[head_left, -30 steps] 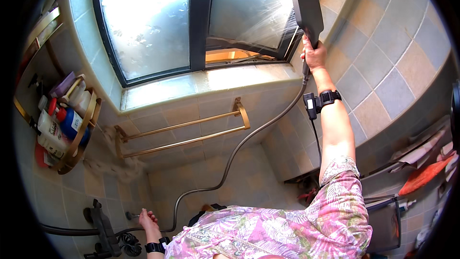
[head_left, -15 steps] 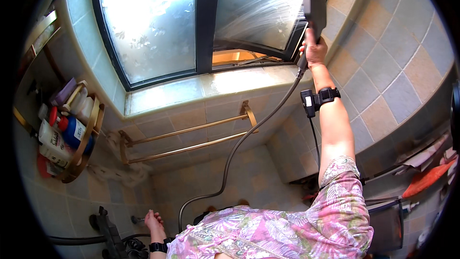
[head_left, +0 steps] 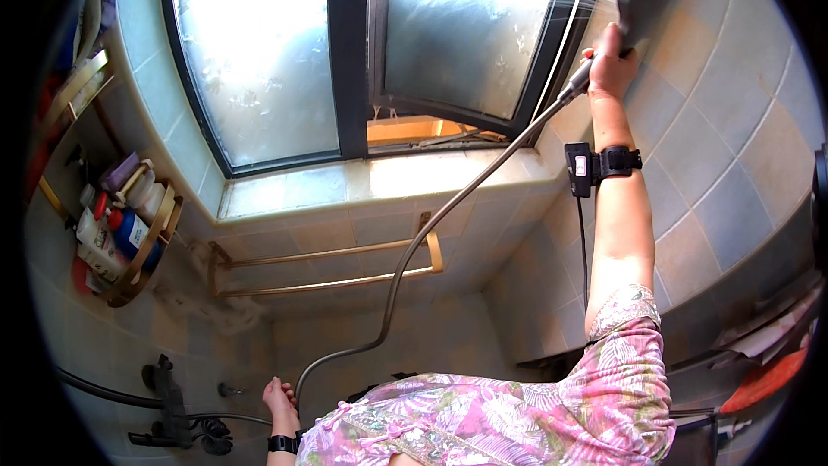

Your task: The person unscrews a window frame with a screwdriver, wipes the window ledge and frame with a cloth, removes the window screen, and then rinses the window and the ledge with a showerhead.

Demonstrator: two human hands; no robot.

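My right hand [head_left: 611, 71] is wrapped round the handle of a dark shower head [head_left: 645, 0], raised at the upper right. Water jets leftward from its face, across the window frame's right edge. A grey shower hose [head_left: 399, 280] runs from the handle down past the towel rail to my body. Low at the left, my left hand [head_left: 280, 399] has its fingers loosely bent and apart, with the hose passing close beside them. The window [head_left: 466, 43] has wet, frosted panes in dark frames, and its right sash stands ajar.
Below the tiled sill [head_left: 345, 179] is a gold double towel rail [head_left: 328, 283]. A corner shelf [head_left: 142, 280] with several bottles hangs at the left. Under it sits a dark shower fitting [head_left: 171, 406] with pipes. Tiled wall [head_left: 716, 112] rises at the right; an orange cloth [head_left: 768, 380] lies lower.
My right hand has carried the shower head up and right, moving the spray from the right pane to the frame's edge. The hose is straighter and lies closer to my left hand.
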